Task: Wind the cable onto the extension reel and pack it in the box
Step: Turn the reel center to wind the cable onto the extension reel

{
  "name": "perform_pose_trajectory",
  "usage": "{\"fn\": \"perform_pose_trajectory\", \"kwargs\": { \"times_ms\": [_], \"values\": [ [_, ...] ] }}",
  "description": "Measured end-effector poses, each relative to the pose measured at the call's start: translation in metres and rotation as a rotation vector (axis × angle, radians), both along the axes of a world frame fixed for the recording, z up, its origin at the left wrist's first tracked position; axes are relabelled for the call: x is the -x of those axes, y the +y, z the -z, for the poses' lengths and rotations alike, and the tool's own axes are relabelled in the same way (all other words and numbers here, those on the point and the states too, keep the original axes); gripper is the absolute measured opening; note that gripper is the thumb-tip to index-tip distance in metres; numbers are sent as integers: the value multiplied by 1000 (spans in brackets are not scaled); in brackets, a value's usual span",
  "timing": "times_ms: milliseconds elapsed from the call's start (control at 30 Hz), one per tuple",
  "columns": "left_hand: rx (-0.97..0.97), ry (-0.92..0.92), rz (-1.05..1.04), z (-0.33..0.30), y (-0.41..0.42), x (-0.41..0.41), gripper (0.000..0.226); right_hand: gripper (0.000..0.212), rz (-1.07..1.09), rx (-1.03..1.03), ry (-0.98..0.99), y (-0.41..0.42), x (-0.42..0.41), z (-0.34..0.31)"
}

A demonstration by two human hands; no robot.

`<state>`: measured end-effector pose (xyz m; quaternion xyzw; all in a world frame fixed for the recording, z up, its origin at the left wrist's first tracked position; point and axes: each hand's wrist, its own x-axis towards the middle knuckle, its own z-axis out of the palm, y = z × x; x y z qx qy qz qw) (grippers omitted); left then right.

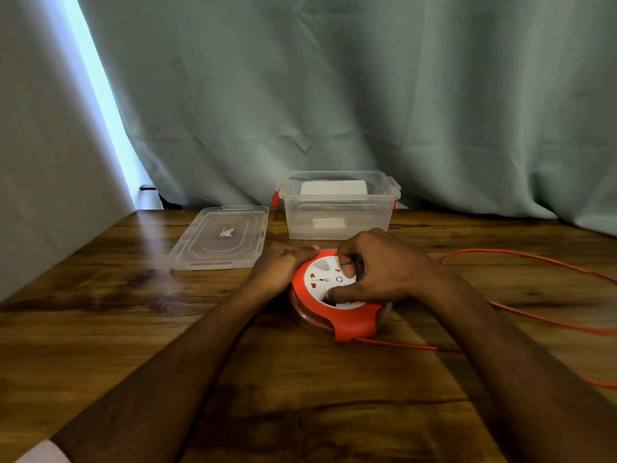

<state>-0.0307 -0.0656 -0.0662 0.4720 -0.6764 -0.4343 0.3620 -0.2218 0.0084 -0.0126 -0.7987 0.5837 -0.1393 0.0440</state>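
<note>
A round orange extension reel [337, 297] with a white socket face lies flat on a wooden table [133, 329], near its middle and just in front of a clear plastic box [338, 208] with orange latches. The box stands open, a white card or label showing through its wall; its clear lid [218, 238] lies flat on the table to the left of it. An orange cable [534, 259] leaves the reel's near edge and loops loosely across the table to the right, most of it still unwound.

The left hand [283, 262] rests against the reel's far-left rim, fingers held together and lightly curved over the edge. The right hand [377, 269] sits on top of the white face, fingers curled down onto it and thumb pressed at the near side of the hub; exactly what it pinches cannot be told. A pale curtain [367, 95] hangs behind the table.
</note>
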Motion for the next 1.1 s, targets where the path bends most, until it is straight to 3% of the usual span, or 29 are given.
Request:
{"fn": "perform_pose_trajectory", "kwargs": {
  "times_ms": [367,667,1100],
  "values": [
    [-10,6,4,-1,1,1,29,52,59,9,-70,3,-16,1],
    [-2,2,1,0,0,0,36,23,-121,-5,-163,-1,14,-7],
    [-11,-4,19,-1,3,0,35,43,-194,-157,-293,-12,32,2]
  ]
}}
